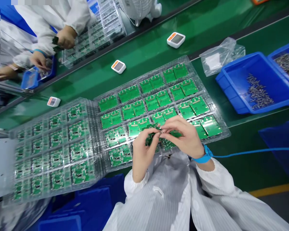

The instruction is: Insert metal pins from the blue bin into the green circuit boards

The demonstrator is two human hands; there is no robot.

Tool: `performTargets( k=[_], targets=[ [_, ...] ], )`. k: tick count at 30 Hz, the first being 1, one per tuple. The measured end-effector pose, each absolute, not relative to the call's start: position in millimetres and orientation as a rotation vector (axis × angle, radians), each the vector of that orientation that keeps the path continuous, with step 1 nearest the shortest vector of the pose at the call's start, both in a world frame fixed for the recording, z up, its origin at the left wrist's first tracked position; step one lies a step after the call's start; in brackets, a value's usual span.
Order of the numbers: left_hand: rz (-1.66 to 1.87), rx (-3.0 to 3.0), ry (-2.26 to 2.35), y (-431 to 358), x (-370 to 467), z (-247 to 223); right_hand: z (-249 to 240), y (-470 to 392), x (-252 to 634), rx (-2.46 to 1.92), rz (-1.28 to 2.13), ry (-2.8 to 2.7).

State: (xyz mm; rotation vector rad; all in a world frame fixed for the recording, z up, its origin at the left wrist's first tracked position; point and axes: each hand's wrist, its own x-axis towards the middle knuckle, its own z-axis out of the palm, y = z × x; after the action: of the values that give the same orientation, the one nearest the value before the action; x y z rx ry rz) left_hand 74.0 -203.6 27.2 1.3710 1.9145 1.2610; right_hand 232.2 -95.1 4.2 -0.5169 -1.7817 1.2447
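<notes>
Above a clear plastic tray [225,131] of green circuit boards, my two hands meet fingertip to fingertip. My left hand [144,146] is closed, its thumb and fingers pinching a circuit board [149,139] that my fingers partly cover. On the other side my right hand [185,134], with a blue wrist strap [204,155], pinches a small metallic-looking part [162,131] against the board's edge. What exactly that part is cannot be made out. Boards in the tray's lower left pockets [120,154] show components facing up; the others [128,94] look mostly plain green.
Stacked trays of boards [56,123] stand at left. Blue bins [236,93] of small metal parts and a plastic bag [221,56] lie at right. Small white timers [118,66] sit along the green bench. Co-workers' hands [66,37] work at upper left.
</notes>
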Motion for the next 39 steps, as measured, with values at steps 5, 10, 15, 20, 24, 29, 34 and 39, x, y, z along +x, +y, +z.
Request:
performTargets(
  k=[5,10,15,20,24,29,34,39],
  targets=[
    [1.251,1.343,1.941,-207,76,22,6,-95,234,-0.553,1.229,-1.832],
    [1.260,1.331,1.948,-209,78,19,6,-93,236,-0.603,1.213,-1.929],
    [1.245,1.378,1.965,-208,76,22,6,-93,238,-0.544,1.292,-1.958],
    [1.246,1.493,1.925,-210,76,21,8,-92,241,-0.550,1.289,-1.948],
    [1.247,1.447,1.978,-214,78,18,8,-93,241,-0.610,1.310,-1.867],
    [1.172,1.440,1.965,-217,78,18,6,-93,241,-0.643,1.291,-1.834],
    [1.152,1.567,1.948,-220,70,19,4,-93,240,-0.645,1.289,-1.853],
    [1.109,1.647,1.930,-222,65,18,2,-92,241,-0.641,1.291,-1.873]
  ],
)
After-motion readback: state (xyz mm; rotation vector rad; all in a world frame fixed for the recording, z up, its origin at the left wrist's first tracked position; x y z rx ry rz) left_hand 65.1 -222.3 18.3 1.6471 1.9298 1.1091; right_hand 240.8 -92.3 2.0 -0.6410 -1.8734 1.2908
